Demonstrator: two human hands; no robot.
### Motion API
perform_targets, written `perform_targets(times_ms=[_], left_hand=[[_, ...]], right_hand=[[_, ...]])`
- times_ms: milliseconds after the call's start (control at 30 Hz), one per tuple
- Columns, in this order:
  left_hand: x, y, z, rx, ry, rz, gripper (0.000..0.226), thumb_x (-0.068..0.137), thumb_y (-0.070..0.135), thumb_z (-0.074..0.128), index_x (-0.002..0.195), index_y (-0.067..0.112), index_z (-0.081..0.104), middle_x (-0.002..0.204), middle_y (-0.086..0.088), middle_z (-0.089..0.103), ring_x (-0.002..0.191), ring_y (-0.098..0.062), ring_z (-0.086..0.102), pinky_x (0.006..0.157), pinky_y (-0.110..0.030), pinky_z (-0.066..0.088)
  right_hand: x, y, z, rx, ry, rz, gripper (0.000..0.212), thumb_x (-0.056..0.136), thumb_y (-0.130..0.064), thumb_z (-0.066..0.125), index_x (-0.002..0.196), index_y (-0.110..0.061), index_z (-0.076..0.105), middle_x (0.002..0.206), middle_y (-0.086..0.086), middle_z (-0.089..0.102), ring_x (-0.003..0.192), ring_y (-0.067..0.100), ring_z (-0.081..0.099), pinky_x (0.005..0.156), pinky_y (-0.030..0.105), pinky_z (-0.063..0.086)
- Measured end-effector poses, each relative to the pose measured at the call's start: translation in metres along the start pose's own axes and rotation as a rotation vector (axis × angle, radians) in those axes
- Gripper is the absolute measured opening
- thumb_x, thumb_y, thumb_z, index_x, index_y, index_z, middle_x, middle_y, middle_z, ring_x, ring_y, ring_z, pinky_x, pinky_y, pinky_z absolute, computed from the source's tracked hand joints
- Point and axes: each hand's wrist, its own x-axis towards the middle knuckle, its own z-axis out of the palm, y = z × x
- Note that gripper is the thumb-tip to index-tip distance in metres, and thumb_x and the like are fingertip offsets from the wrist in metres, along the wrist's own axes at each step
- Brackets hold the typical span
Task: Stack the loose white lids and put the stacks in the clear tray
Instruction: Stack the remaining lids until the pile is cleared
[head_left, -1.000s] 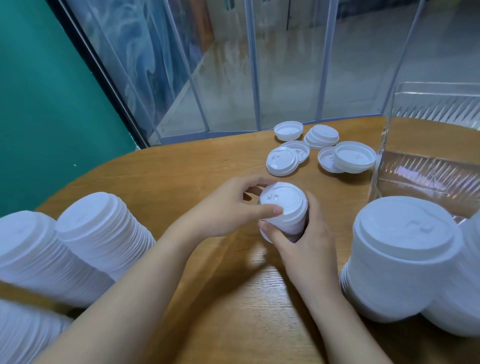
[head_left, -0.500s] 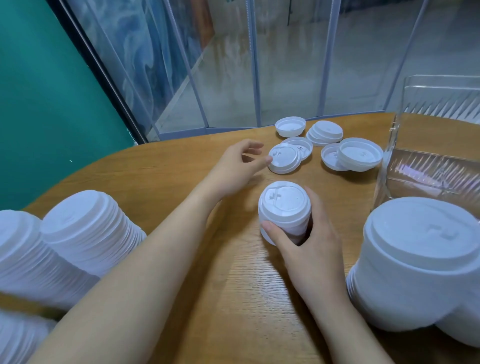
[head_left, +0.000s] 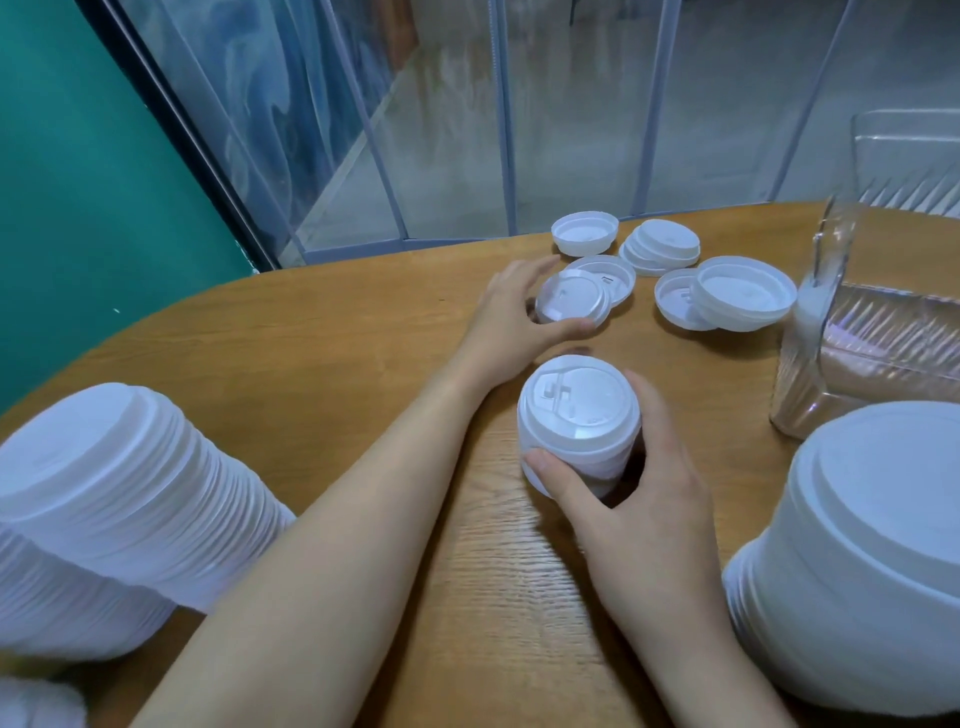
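Note:
My right hand (head_left: 639, 514) grips a short stack of white lids (head_left: 579, 415) standing on the wooden table (head_left: 363, 374). Beyond it, my left hand (head_left: 511, 325) pinches a single white lid (head_left: 571, 301) between thumb and fingers, tilting it up off the table. Several loose lids lie further back: one upturned (head_left: 585, 233), a small pile (head_left: 661, 247), another under the tilted lid (head_left: 613, 275), and two overlapping ones (head_left: 743, 293). The clear tray (head_left: 872, 338) stands at the right.
Tall leaning stacks of white lids stand at the near left (head_left: 119, 499) and near right (head_left: 862, 556). A glass partition (head_left: 467, 130) and a teal wall (head_left: 78, 182) lie behind the table's curved far edge.
My left hand left the stack, reached forward to the loose lids and took hold of one, lifting its edge. My right hand kept holding the stack.

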Motion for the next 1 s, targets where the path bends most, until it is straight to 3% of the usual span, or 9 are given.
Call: perform_targets(times_ms=[100, 200, 333, 433, 500, 600, 767, 900, 1000], left_hand=[[0.002, -0.008, -0.001, 0.05, 0.002, -0.021, 0.087, 0.075, 0.054, 0.086, 0.148, 0.023, 0.048, 0.143, 0.008, 0.051, 0.136, -0.014, 0.04, 0.117, -0.041, 0.034], [0.003, -0.009, 0.001, 0.114, -0.014, -0.046, 0.083, 0.077, 0.057, 0.083, 0.147, 0.028, 0.049, 0.138, 0.013, 0.051, 0.132, -0.01, 0.037, 0.113, -0.035, 0.027], [0.007, -0.007, 0.007, 0.166, -0.012, -0.008, 0.072, 0.072, 0.064, 0.08, 0.134, 0.036, 0.059, 0.129, 0.015, 0.06, 0.128, -0.014, 0.046, 0.107, -0.038, 0.028], [0.002, -0.009, 0.005, 0.035, 0.044, -0.039, 0.067, 0.072, 0.06, 0.084, 0.129, 0.038, 0.058, 0.129, 0.018, 0.061, 0.129, -0.01, 0.047, 0.112, -0.038, 0.033], [-0.004, -0.007, 0.0, -0.134, 0.111, -0.052, 0.065, 0.072, 0.053, 0.088, 0.127, 0.037, 0.059, 0.128, 0.018, 0.063, 0.126, -0.005, 0.053, 0.106, -0.028, 0.044], [-0.013, 0.007, -0.015, -0.322, 0.138, -0.072, 0.06, 0.079, 0.032, 0.09, 0.13, 0.022, 0.061, 0.124, 0.013, 0.068, 0.11, 0.004, 0.062, 0.086, -0.008, 0.045], [-0.018, 0.04, -0.071, -0.425, -0.131, -0.048, 0.051, 0.078, 0.043, 0.081, 0.124, 0.026, 0.066, 0.113, 0.013, 0.074, 0.107, -0.008, 0.067, 0.096, -0.029, 0.049], [-0.026, 0.066, -0.096, -0.293, -0.393, -0.008, 0.055, 0.073, 0.036, 0.085, 0.125, 0.028, 0.067, 0.118, 0.0, 0.074, 0.108, -0.009, 0.068, 0.093, -0.024, 0.048], [-0.035, 0.079, -0.101, -0.154, -0.446, -0.017, 0.057, 0.07, 0.034, 0.088, 0.124, 0.03, 0.067, 0.115, 0.005, 0.074, 0.107, -0.011, 0.07, 0.094, -0.03, 0.055]], right_hand=[[0.0, -0.001, 0.003, -0.001, -0.004, 0.009, 0.082, 0.069, -0.059, 0.079, 0.142, -0.038, 0.05, 0.134, -0.023, 0.061, 0.129, 0.005, 0.055, 0.108, 0.043, 0.045], [-0.001, 0.001, 0.003, -0.005, 0.01, 0.013, 0.084, 0.068, -0.06, 0.079, 0.143, -0.038, 0.049, 0.134, -0.023, 0.06, 0.13, 0.005, 0.053, 0.11, 0.043, 0.044], [0.0, 0.001, 0.003, -0.012, 0.005, 0.023, 0.086, 0.068, -0.062, 0.078, 0.145, -0.039, 0.047, 0.134, -0.023, 0.06, 0.13, 0.005, 0.053, 0.11, 0.043, 0.044], [0.001, 0.002, 0.003, -0.01, 0.006, 0.021, 0.083, 0.072, -0.059, 0.083, 0.144, -0.04, 0.048, 0.133, -0.023, 0.061, 0.13, 0.004, 0.054, 0.11, 0.043, 0.044], [0.001, 0.002, 0.002, -0.007, 0.002, 0.023, 0.082, 0.073, -0.055, 0.086, 0.144, -0.039, 0.048, 0.134, -0.022, 0.061, 0.131, 0.006, 0.053, 0.11, 0.043, 0.044], [0.002, 0.003, 0.002, -0.008, -0.006, 0.025, 0.084, 0.071, -0.057, 0.085, 0.145, -0.037, 0.048, 0.134, -0.018, 0.062, 0.13, 0.008, 0.054, 0.109, 0.043, 0.045], [0.004, 0.001, -0.001, 0.025, -0.023, 0.024, 0.086, 0.066, -0.064, 0.078, 0.143, -0.04, 0.049, 0.133, -0.019, 0.063, 0.129, 0.009, 0.056, 0.108, 0.042, 0.047], [0.004, 0.002, -0.001, 0.017, -0.027, 0.023, 0.088, 0.066, -0.066, 0.078, 0.145, -0.041, 0.047, 0.135, -0.019, 0.061, 0.13, 0.006, 0.054, 0.109, 0.041, 0.047], [0.004, 0.0, -0.001, 0.027, -0.028, 0.024, 0.086, 0.067, -0.063, 0.079, 0.144, -0.038, 0.048, 0.133, -0.017, 0.062, 0.128, 0.008, 0.056, 0.107, 0.041, 0.048]])
